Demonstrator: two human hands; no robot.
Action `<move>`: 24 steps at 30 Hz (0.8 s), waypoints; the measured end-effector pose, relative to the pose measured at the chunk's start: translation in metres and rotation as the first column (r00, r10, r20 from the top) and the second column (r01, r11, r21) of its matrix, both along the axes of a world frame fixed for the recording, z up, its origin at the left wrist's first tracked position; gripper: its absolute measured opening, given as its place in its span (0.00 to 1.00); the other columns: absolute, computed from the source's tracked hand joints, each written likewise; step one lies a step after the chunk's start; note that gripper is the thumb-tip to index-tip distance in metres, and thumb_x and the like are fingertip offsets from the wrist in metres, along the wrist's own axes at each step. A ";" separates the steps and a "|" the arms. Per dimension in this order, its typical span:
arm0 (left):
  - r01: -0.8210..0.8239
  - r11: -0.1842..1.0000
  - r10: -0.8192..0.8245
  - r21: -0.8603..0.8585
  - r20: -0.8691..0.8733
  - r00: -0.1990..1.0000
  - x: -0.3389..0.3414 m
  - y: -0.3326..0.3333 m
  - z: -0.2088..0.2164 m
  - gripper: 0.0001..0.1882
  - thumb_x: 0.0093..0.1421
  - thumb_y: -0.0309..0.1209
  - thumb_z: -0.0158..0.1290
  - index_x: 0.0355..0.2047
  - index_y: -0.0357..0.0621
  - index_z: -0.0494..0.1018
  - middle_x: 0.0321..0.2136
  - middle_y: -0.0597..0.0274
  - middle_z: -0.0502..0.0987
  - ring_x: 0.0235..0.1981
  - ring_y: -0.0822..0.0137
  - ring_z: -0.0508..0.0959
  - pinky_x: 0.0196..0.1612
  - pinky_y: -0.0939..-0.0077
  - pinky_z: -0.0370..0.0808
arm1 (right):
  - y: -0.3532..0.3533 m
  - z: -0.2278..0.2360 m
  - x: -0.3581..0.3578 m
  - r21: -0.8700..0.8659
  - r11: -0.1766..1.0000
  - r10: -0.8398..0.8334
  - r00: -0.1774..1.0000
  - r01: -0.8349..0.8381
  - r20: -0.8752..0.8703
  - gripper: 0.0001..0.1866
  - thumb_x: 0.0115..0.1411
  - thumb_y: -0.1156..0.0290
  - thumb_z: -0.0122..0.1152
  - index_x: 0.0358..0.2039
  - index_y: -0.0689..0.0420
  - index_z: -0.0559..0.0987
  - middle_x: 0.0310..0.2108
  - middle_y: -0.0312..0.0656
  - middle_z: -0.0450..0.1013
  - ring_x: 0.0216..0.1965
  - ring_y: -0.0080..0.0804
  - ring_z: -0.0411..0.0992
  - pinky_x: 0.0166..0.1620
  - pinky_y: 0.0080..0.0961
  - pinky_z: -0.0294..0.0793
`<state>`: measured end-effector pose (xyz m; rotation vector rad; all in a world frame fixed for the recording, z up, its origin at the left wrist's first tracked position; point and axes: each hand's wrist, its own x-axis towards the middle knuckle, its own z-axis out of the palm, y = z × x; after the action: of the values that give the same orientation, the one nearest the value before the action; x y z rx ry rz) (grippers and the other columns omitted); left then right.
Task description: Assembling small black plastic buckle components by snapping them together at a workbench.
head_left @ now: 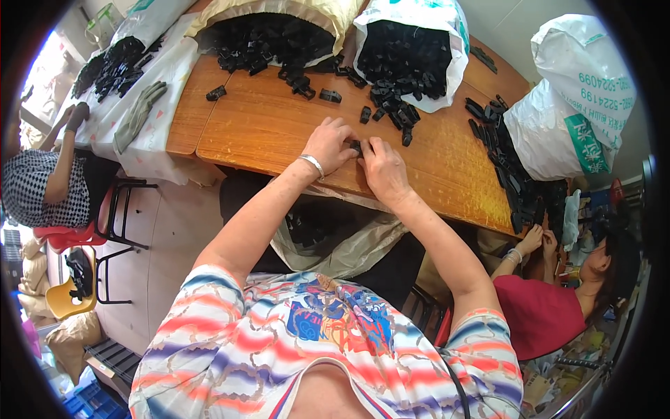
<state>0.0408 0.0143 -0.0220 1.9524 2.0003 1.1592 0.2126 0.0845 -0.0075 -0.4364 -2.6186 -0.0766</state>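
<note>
Both of my hands meet at the near edge of the wooden table [258,133], fingers pinched around one small black plastic part [356,146]. My left hand [329,148], with a silver bracelet at its wrist, closes on it from the left. My right hand [384,170] grips it from the right, and the fingers cover most of it. Similar loose black parts [330,96] lie just beyond my hands. Below the table edge, an open sack [356,255] with dark pieces inside hangs in front of my lap.
At the back, a tan sack [279,10] and a white sack [457,59] spill black parts. A full white bag [551,129] stands right, beside long black pieces [513,185]. One person [541,307] works at right, another [49,185] at left near a grey glove [139,115].
</note>
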 end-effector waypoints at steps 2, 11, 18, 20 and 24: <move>0.029 1.000 -0.029 0.005 0.022 0.999 -0.001 -0.002 -0.001 0.12 0.49 0.28 0.62 0.35 0.44 0.78 0.34 0.57 0.75 0.42 0.52 0.72 0.47 0.63 0.71 | 0.003 0.005 0.002 -0.115 0.993 -0.006 1.000 0.006 0.004 0.15 0.53 0.76 0.58 0.43 0.62 0.76 0.38 0.48 0.69 0.40 0.47 0.72 0.39 0.39 0.75; -0.100 0.990 0.105 0.097 -0.044 0.994 -0.038 0.008 0.016 0.16 0.52 0.20 0.51 0.41 0.42 0.77 0.40 0.52 0.75 0.45 0.50 0.72 0.50 0.63 0.73 | -0.071 0.017 0.051 -0.552 0.833 0.089 0.994 -0.042 0.059 0.16 0.49 0.70 0.70 0.39 0.56 0.80 0.34 0.46 0.72 0.33 0.49 0.75 0.35 0.39 0.76; -0.264 0.965 0.231 0.003 -0.491 0.840 -0.063 0.060 0.011 0.12 0.50 0.26 0.60 0.36 0.46 0.78 0.39 0.58 0.75 0.46 0.55 0.73 0.45 0.65 0.74 | 0.015 0.014 0.053 -0.472 0.874 -0.213 0.964 0.117 -0.156 0.16 0.53 0.67 0.69 0.41 0.58 0.80 0.31 0.45 0.73 0.30 0.42 0.75 0.35 0.34 0.75; -0.216 0.976 0.202 0.032 -0.505 0.839 -0.065 0.063 0.011 0.09 0.51 0.24 0.55 0.35 0.46 0.77 0.34 0.59 0.77 0.44 0.55 0.75 0.42 0.65 0.74 | 0.040 0.012 0.048 -0.425 0.872 -0.339 0.927 0.244 -0.163 0.19 0.52 0.65 0.70 0.44 0.57 0.80 0.35 0.45 0.72 0.33 0.42 0.74 0.36 0.35 0.74; -0.103 0.995 0.101 0.014 -0.393 0.914 -0.037 0.051 0.022 0.12 0.52 0.20 0.52 0.38 0.43 0.73 0.28 0.52 0.78 0.37 0.50 0.77 0.40 0.60 0.74 | 0.069 -0.003 0.035 -0.429 0.817 -0.454 0.889 0.385 -0.068 0.23 0.51 0.64 0.71 0.49 0.51 0.78 0.39 0.45 0.73 0.38 0.47 0.74 0.39 0.41 0.74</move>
<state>0.0033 0.0654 0.0000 2.2473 2.3141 0.8212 0.2481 0.1537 -0.0101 -1.1178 -2.3163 0.3537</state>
